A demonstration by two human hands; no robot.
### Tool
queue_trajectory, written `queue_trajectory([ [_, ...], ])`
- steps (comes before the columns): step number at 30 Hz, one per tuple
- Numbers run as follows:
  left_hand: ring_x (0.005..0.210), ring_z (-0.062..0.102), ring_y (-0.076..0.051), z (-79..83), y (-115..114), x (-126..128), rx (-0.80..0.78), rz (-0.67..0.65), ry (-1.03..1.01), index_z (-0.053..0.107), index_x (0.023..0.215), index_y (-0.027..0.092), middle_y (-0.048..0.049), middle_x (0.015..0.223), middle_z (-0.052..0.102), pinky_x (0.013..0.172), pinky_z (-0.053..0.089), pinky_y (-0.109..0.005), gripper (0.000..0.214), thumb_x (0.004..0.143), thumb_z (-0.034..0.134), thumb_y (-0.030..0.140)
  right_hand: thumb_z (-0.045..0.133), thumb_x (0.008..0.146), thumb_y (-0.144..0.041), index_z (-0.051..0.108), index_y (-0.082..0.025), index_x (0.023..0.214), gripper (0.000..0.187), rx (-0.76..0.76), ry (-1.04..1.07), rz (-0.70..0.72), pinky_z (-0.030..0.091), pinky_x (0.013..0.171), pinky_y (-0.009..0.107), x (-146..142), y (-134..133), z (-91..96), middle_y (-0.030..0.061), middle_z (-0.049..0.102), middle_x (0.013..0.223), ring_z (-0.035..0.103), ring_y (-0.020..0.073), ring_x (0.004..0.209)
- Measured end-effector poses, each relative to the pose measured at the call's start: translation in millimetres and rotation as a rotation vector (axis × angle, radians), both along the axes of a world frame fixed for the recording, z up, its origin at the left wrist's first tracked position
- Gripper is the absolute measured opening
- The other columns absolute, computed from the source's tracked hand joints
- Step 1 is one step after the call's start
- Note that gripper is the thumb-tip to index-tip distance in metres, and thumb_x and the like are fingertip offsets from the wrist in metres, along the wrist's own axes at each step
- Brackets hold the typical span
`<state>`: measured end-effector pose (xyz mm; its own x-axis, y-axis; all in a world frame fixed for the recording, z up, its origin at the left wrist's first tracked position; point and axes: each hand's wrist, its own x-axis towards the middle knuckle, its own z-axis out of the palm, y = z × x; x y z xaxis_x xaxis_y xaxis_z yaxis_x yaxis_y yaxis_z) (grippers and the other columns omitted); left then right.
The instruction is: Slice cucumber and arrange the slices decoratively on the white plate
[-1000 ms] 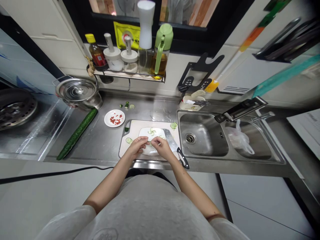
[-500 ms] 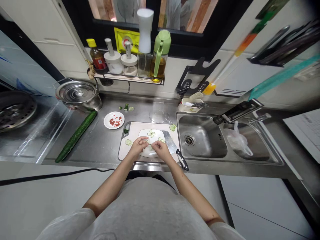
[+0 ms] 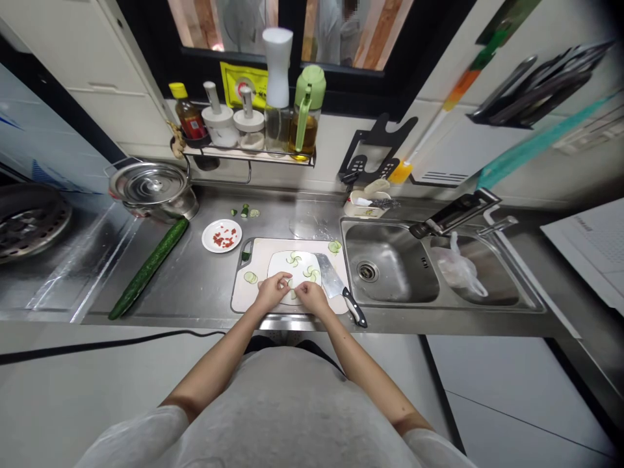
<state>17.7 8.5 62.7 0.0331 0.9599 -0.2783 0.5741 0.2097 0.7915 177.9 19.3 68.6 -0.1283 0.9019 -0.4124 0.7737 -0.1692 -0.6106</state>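
Observation:
A white plate (image 3: 279,261) lies on the pale cutting board (image 3: 240,300), with thin cucumber slices (image 3: 294,259) set on it in small fanned curves. Over its near edge, my left hand (image 3: 273,291) pinches a thin cucumber slice (image 3: 290,283) between thumb and finger. My right hand (image 3: 312,297) is close beside it, fingertips pressed together low over the plate; whatever they hold is too small to make out. To the right, a kitchen knife (image 3: 355,307) rests partly on the board. Loose cucumber slices (image 3: 250,277) lie left of the plate.
A whole cucumber (image 3: 149,268) lies at the left, near a lidded steel pot (image 3: 156,188). A small white plate (image 3: 208,242) holds chopped red bits. The double sink (image 3: 390,260) is on the right. Above the counter hangs a rack (image 3: 253,156) of bottles and jars.
My hands have moved slightly down and toward me over the plate. The fanned slices at the plate's right side now show more fully. The camera view has shifted slightly.

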Motion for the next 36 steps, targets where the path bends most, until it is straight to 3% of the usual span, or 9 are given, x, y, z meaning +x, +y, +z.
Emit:
queue_trajectory([
  [8,0.093,0.059,-0.02,-0.4,-3,7,0.027,-0.138,0.231,0.065,0.111,0.027,-0.0015,0.089,0.07,0.091,0.031,-0.038,0.033,0.082,0.051,0.02,0.049,0.088,-0.027,0.067,-0.019,0.088,0.019,0.034,-0.289,0.142,0.032,0.074,0.026,-9,-7,1.8,0.0052,0.07,0.09,0.06,0.0175,0.088],
  [24,0.109,0.051,-0.025,-3.3,-11,11,0.038,-0.186,0.394,0.065,0.112,0.027,-0.0057,0.107,0.065,0.093,0.029,-0.04,0.03,0.085,0.053,0.027,0.04,0.096,-0.025,0.062,-0.021,0.105,0.025,0.326,-0.422,0.343,0.027,0.081,0.03,-9,-37,2.7,0.0073,0.064,0.1,0.056,0.0191,0.095],
  [36,0.111,0.051,-0.023,-2.1,-7,15,0.004,-0.205,0.373,0.064,0.111,0.028,-0.0039,0.109,0.064,0.093,0.027,-0.038,0.031,0.083,0.053,0.025,0.041,0.093,-0.019,0.068,-0.021,0.094,0.027,0.43,-0.434,0.278,0.032,0.081,0.032,-9,-41,-4.9,0.0081,0.063,0.09,0.058,0.0214,0.091],
])
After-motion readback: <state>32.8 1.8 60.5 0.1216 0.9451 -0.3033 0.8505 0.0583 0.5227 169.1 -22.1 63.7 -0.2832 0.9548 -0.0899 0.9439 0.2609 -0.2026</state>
